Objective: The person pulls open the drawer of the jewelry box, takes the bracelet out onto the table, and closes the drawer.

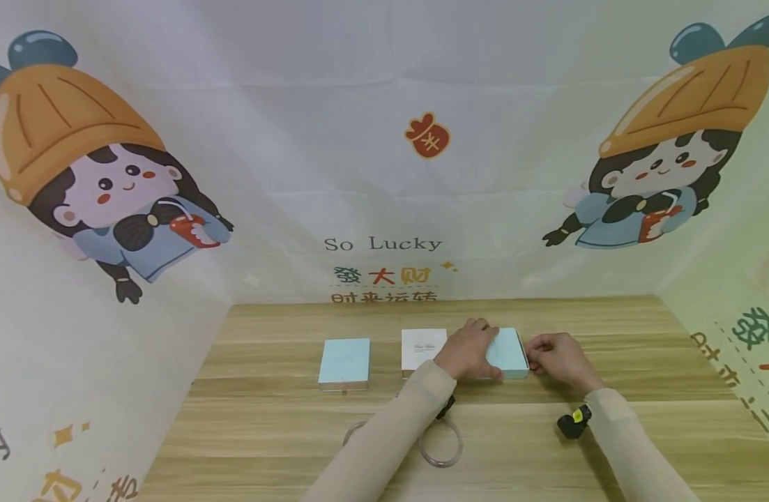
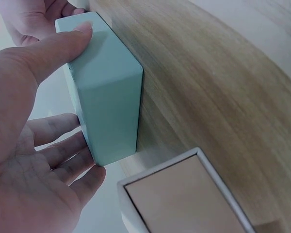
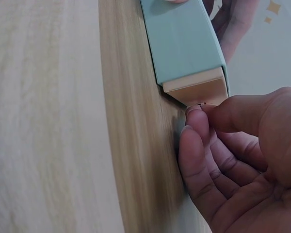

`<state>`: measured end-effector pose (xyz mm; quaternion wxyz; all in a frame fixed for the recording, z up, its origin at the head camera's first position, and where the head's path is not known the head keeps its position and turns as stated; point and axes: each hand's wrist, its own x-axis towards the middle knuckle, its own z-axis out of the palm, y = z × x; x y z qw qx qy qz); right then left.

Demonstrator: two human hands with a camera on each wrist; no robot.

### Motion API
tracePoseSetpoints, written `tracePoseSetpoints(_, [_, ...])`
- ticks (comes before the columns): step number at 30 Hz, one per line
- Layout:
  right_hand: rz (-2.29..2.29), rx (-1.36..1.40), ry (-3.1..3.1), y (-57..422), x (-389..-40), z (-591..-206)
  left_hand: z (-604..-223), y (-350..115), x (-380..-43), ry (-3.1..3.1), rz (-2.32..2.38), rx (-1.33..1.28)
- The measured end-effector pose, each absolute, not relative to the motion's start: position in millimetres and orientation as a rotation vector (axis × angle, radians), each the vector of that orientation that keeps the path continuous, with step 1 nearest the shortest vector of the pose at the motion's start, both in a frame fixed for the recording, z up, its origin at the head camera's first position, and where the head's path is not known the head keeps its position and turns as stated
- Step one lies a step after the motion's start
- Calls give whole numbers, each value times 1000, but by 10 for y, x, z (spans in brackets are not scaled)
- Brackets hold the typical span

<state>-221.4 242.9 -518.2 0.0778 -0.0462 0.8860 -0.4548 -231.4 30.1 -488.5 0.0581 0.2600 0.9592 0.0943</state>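
A mint-green drawer-style box (image 1: 508, 348) lies at the right end of a row of boxes. My left hand (image 1: 468, 350) holds it, with the thumb (image 2: 63, 51) along one side and the fingers (image 2: 70, 150) against the opposite side. At the box's right end, a tan inner drawer (image 3: 199, 90) sticks out slightly from the sleeve. My right hand (image 1: 561, 355) pinches a small piece at the drawer's end between thumb and forefinger; that piece is mostly hidden by the fingertips. A white box (image 1: 422, 345) with small lettering stands beside the left hand, partly covered by it.
A pale blue box (image 1: 345, 362) lies at the left of the row. A translucent ring-shaped bangle (image 1: 441, 465) rests on the wooden table (image 1: 265, 432) near the left forearm, which partly hides a second ring (image 1: 353, 429). A printed cloth (image 1: 384, 188) surrounds the table.
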Motion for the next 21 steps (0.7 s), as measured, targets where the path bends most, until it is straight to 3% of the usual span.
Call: tracePoseSetpoints(21, [-1310, -124, 2685, 2665, -2198, -5156, -4892, 307, -2312, 2891, 287, 772])
